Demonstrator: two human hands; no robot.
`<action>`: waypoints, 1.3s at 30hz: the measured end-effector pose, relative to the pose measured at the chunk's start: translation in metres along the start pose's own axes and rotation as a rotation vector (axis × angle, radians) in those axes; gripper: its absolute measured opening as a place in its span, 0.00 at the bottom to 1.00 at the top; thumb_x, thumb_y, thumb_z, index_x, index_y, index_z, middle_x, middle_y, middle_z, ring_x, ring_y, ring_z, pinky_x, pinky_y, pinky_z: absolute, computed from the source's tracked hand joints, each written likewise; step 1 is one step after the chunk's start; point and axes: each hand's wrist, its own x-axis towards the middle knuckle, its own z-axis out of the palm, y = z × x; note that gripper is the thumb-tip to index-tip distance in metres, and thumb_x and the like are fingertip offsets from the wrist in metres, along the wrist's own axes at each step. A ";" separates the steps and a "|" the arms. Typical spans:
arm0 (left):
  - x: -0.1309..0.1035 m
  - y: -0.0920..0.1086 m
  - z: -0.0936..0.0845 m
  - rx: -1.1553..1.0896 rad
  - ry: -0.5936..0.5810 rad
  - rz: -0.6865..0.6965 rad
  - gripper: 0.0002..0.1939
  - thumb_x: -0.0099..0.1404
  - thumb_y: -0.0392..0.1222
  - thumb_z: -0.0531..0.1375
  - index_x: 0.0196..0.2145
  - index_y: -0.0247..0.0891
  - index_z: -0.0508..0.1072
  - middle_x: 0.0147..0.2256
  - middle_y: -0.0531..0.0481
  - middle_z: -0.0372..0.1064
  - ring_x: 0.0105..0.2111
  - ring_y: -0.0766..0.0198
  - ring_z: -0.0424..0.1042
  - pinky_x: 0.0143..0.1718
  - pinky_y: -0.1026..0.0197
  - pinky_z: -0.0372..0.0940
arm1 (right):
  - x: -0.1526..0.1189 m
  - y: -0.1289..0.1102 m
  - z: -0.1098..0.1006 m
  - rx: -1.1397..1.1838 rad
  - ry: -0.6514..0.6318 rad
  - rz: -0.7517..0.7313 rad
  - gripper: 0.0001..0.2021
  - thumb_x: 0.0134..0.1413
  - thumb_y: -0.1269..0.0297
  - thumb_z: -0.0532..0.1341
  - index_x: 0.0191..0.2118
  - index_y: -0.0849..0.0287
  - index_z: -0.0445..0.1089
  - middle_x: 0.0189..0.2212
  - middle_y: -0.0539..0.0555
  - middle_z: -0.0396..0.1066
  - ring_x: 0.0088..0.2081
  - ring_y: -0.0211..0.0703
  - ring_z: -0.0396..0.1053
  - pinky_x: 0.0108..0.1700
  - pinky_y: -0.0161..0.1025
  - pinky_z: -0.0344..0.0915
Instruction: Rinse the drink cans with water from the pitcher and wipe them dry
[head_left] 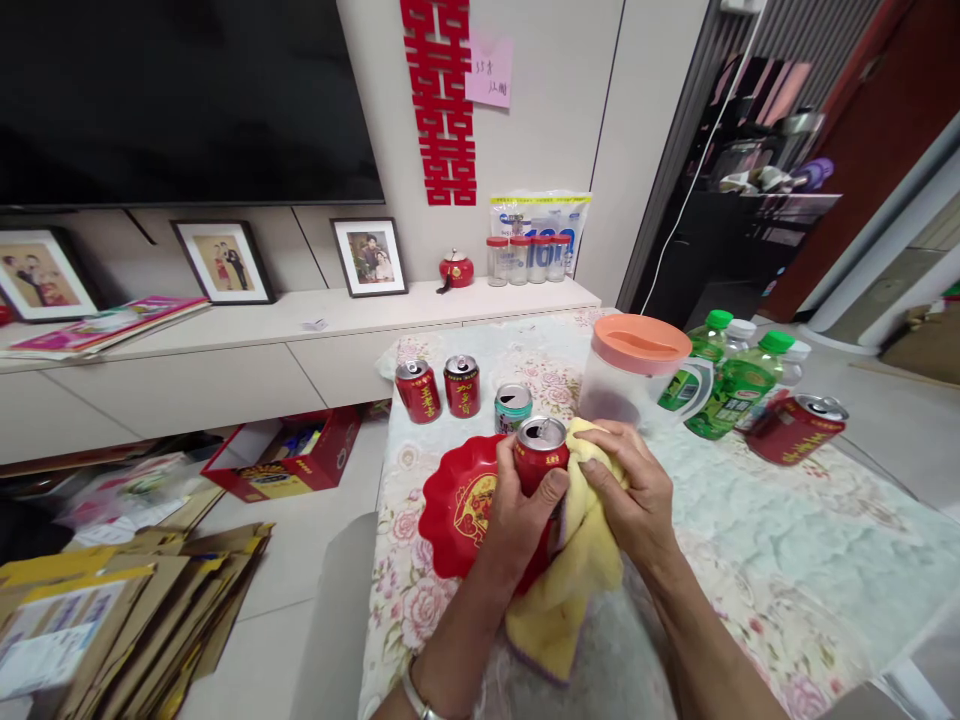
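Note:
My left hand (517, 515) grips an opened red can (541, 455) above the right part of a red scalloped plate (450, 505). Bunched in my right hand (634, 485) is a yellow cloth (589, 540), pressed against the can's right side, its lower end hanging down over the plate's edge. Just behind the held can stands a small teal can (513, 405). Two more opened red cans, one at the left (418, 390) and one beside it (462, 386), are upright near the far left of the table.
On the flowered tablecloth (795, 540) are a clear pitcher with an orange lid (641, 345), green-labelled bottles (739, 390) and a tilted red can (796, 430) at the right. A ledge (300, 320) with photo frames runs behind. Flattened cardboard (135, 610) lies at left.

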 end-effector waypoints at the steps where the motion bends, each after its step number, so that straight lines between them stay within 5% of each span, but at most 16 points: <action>1: 0.000 0.000 0.000 0.027 -0.001 0.000 0.34 0.64 0.56 0.67 0.61 0.42 0.61 0.58 0.39 0.72 0.59 0.45 0.71 0.61 0.43 0.63 | 0.000 0.000 0.000 -0.020 -0.004 -0.023 0.10 0.66 0.67 0.62 0.50 0.53 0.77 0.47 0.56 0.73 0.50 0.46 0.73 0.52 0.44 0.71; 9: -0.006 0.008 0.004 0.024 -0.043 -0.064 0.39 0.68 0.47 0.62 0.71 0.46 0.51 0.66 0.40 0.64 0.66 0.46 0.64 0.68 0.43 0.57 | 0.001 0.003 -0.001 -0.134 0.003 -0.085 0.12 0.66 0.71 0.60 0.51 0.55 0.76 0.47 0.58 0.73 0.49 0.47 0.73 0.50 0.44 0.71; 14: 0.000 -0.006 0.002 0.119 -0.027 0.055 0.44 0.66 0.48 0.63 0.72 0.42 0.46 0.71 0.36 0.54 0.71 0.44 0.56 0.72 0.39 0.48 | 0.001 0.001 -0.001 -0.124 -0.019 -0.135 0.13 0.66 0.72 0.60 0.51 0.54 0.76 0.47 0.59 0.72 0.51 0.48 0.72 0.51 0.45 0.72; 21: 0.006 -0.016 -0.002 0.060 0.011 0.143 0.45 0.62 0.48 0.68 0.70 0.45 0.52 0.69 0.38 0.57 0.70 0.43 0.58 0.70 0.41 0.55 | 0.001 -0.004 -0.005 -0.148 -0.087 -0.299 0.14 0.63 0.73 0.62 0.51 0.54 0.78 0.50 0.61 0.70 0.50 0.50 0.71 0.50 0.48 0.72; 31: 0.001 -0.003 0.005 -0.210 -0.069 0.067 0.42 0.61 0.43 0.71 0.65 0.48 0.55 0.64 0.43 0.66 0.64 0.48 0.68 0.68 0.43 0.59 | 0.000 0.011 0.003 0.039 -0.017 0.095 0.11 0.66 0.63 0.62 0.51 0.53 0.77 0.47 0.57 0.77 0.50 0.48 0.75 0.53 0.46 0.71; 39: -0.001 -0.004 0.001 -0.143 -0.012 0.097 0.37 0.68 0.53 0.66 0.68 0.48 0.55 0.67 0.43 0.63 0.67 0.49 0.63 0.69 0.46 0.57 | 0.000 0.016 0.005 -0.006 -0.191 0.343 0.16 0.67 0.55 0.58 0.49 0.56 0.78 0.45 0.57 0.78 0.49 0.51 0.75 0.52 0.47 0.69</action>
